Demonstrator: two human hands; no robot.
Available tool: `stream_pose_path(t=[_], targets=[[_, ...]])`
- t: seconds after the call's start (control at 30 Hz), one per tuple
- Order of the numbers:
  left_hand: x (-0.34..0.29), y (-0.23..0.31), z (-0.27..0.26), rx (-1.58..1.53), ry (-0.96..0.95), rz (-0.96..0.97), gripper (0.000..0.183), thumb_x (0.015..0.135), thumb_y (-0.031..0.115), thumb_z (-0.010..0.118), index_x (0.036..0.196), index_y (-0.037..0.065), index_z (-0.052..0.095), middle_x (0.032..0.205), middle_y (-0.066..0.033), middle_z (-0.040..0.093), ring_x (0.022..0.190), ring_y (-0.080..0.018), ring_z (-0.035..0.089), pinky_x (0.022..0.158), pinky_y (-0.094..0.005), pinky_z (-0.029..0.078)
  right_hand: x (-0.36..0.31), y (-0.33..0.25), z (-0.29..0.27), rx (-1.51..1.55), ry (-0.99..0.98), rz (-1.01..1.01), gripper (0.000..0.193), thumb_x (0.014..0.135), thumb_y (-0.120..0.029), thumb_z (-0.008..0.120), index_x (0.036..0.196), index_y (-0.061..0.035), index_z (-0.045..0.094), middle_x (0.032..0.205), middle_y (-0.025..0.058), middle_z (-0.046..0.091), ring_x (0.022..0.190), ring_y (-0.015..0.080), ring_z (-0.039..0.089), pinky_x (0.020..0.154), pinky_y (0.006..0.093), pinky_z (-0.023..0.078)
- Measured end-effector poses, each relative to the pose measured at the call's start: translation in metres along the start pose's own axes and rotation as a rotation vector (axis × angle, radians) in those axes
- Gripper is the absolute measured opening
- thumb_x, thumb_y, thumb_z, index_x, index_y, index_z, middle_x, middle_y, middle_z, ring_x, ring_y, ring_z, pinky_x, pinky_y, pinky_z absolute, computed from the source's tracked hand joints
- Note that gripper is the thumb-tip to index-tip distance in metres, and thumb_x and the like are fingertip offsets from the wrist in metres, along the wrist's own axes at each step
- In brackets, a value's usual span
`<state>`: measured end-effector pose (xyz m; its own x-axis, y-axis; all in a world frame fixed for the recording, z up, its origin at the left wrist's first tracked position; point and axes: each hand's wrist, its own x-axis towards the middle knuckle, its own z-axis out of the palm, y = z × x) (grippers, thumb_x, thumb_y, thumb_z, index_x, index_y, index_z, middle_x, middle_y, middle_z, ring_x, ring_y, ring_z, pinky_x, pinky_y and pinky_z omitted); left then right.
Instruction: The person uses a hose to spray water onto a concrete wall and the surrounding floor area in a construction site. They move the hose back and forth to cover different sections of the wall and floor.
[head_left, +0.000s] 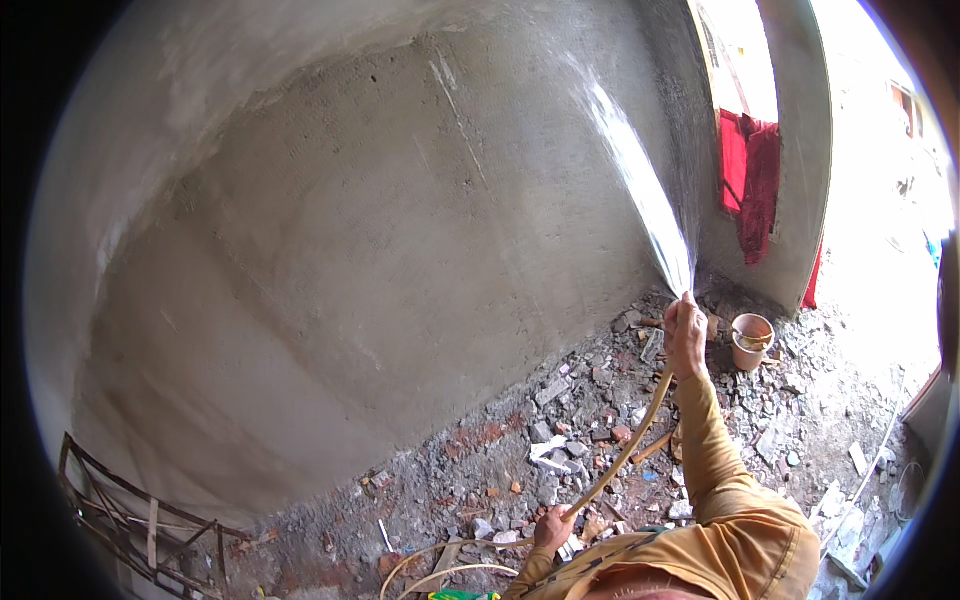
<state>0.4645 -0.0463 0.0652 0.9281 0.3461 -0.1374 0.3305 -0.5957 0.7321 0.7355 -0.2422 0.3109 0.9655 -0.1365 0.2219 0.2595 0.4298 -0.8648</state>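
- The right grip point(685, 335) is clenched around the end of a pale yellow hose point(640, 440), out in front of the body, with the thumb side up near the hose's mouth.
- The left grip point(552, 528) clasps the same hose lower down, close to the body; its fingers are partly hidden.
- Between the two hands the hose runs in a gentle curve; beyond the left one it loops at the lower edge.
- From the right grip a white jet of water point(640, 180) shoots up and to the left, fanning out as it goes, across the view of a grey rendered wall point(350, 280).
- The wall shows darker and lighter patches and a few scratch marks.
- Just to the right of the right grip, an orange-brown bucket point(752, 350) stands upright on the ground.
- Broken masonry rubble point(590, 440) covers the ground along the wall's foot, under both arms.
- Beyond the bucket, red cloth point(762, 180) hangs at an opening beside a grey pillar point(805, 150).
- At the far lower left, a dark, rusty-looking frame point(150, 545) is near the wall.
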Motion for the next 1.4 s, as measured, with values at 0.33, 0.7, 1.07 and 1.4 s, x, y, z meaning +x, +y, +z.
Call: stream_pose_path(t=[0.33,0.7,1.07,1.4], targets=[[0.02,0.015,-0.003,0.006,0.067,0.104,0.023,0.076,0.033,0.06,0.086,0.012,0.061,0.073,-0.0136,0.062,0.072,-0.0329,0.06,0.059,-0.0388,0.047,0.018,-0.008,-0.027,0.1,0.132,0.02,0.04,0.089,-0.041,0.036,0.063,-0.0121,0.045,0.044,-0.0067,0.032,0.033,0.0041,0.028,0.03,0.0194,0.022],[0.021,0.014,0.017,0.036,0.045,0.133,0.024,0.076,0.033,0.06,0.09,0.014,0.061,0.075,-0.0116,0.062,0.073,-0.0314,0.06,0.061,-0.0381,0.047,0.042,0.014,-0.053,0.024,0.16,0.004,0.039,0.088,-0.044,0.037,0.069,-0.0121,0.045,0.046,-0.0062,0.033,0.033,0.0042,0.027,0.03,0.0192,0.021],[-0.005,0.015,0.026,0.052,0.009,0.008,0.027,0.077,0.034,0.059,0.093,0.013,0.061,0.083,-0.0123,0.063,0.078,-0.0299,0.061,0.065,-0.037,0.047,0.04,0.046,-0.074,0.052,0.15,0.033,0.037,0.089,-0.041,0.036,0.067,-0.0119,0.044,0.046,-0.006,0.032,0.032,0.0047,0.027,0.028,0.0206,0.023],[-0.005,0.014,0.03,0.079,-0.083,0.006,0.024,0.075,0.03,0.06,0.091,0.012,0.062,0.081,-0.0127,0.063,0.074,-0.0292,0.061,0.061,-0.0361,0.047,0.053,0.088,-0.123,-0.022,0.232,0.261,0.037,0.088,-0.036,0.035,0.065,-0.0093,0.046,0.045,-0.0037,0.036,0.032,0.0068,0.03,0.029,0.0225,0.024]])
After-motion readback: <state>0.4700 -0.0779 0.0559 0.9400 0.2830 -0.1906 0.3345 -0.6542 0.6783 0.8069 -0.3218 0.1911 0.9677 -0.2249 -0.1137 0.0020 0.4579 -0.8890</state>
